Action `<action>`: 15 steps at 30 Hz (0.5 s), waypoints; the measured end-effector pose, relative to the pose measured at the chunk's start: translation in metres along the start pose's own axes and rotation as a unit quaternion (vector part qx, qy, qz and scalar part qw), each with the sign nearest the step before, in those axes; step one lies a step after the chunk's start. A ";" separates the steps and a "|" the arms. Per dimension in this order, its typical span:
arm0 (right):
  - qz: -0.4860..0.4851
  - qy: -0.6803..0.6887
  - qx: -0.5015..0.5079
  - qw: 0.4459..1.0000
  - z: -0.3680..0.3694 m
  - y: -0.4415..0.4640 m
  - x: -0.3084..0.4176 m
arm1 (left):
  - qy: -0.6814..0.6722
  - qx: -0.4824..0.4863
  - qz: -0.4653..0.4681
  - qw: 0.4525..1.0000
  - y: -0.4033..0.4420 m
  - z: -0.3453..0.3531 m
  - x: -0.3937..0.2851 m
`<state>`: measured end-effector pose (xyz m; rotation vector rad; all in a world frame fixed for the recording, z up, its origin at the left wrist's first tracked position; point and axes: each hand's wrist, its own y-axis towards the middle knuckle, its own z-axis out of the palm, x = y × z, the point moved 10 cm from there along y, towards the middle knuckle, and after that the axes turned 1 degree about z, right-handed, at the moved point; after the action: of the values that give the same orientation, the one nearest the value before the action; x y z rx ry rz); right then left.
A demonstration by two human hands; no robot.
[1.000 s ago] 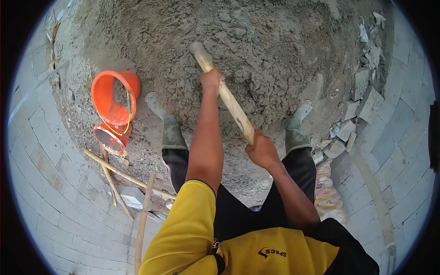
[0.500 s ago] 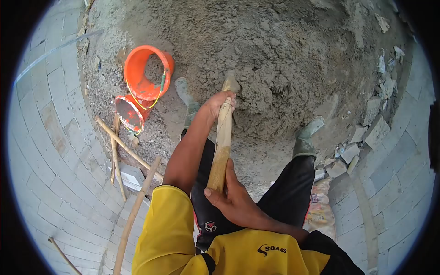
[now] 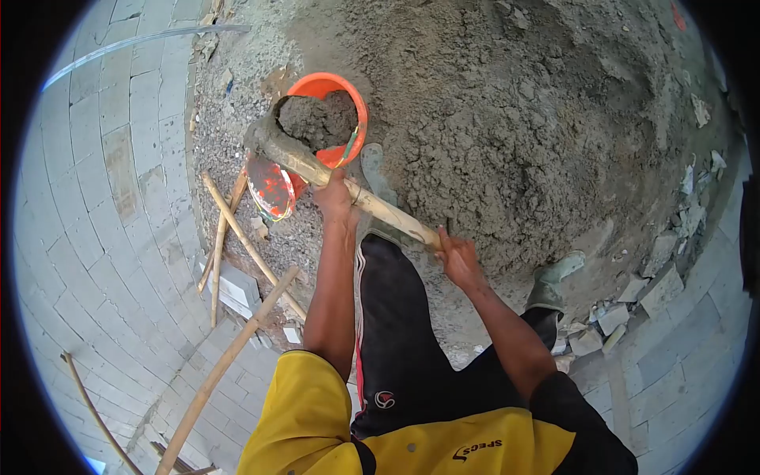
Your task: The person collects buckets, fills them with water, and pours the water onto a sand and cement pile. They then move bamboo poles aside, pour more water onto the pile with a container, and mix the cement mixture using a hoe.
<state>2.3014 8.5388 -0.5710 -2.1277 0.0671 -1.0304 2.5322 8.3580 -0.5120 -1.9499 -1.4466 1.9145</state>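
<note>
A mortar-caked hoe (image 3: 388, 212) with a pale wooden handle slants across the middle of the view. My left hand (image 3: 334, 198) is wrapped round the handle near the head. Farther down, my right hand (image 3: 459, 260) grips the handle's lower end. The hoe's head is over the left rim of an orange bucket (image 3: 362, 103), and wet grey mortar (image 3: 309, 120) lies at the blade and inside the bucket. How much still rests on the blade I cannot tell. A second, smaller orange bucket (image 3: 299, 184), smeared with mortar, is partly hidden below the first.
A broad heap of wet mortar (image 3: 499, 158) spreads ahead of my boots. Wooden poles (image 3: 229, 364) lie at the left near a grey block (image 3: 237, 289). Broken block pieces (image 3: 613, 317) line the right side. Grey block walls (image 3: 103, 237) stand on both sides.
The hoe's head has swung from the mortar heap leftward to the larger bucket, bringing mortar there. My right hand has moved up and right with the handle's end; my left has moved left.
</note>
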 end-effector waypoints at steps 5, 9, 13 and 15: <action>-0.079 0.039 -0.130 0.988 -0.022 0.066 0.031 | -0.067 -0.007 0.215 0.974 -0.051 0.015 -0.092; -0.175 0.175 -0.197 0.949 -0.129 0.047 0.071 | -0.058 0.143 0.278 0.948 -0.111 0.113 -0.170; -0.036 0.218 -0.191 0.956 -0.201 0.006 -0.003 | -0.036 0.305 0.191 0.932 -0.118 0.273 -0.134; 0.072 0.279 -0.222 0.932 -0.189 -0.037 -0.081 | 0.084 0.316 0.141 0.935 -0.138 0.372 -0.018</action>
<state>2.1065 8.4776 -0.5264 -2.0956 0.7849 -1.6157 2.1596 8.2202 -0.5003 -1.9818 -0.4273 1.9179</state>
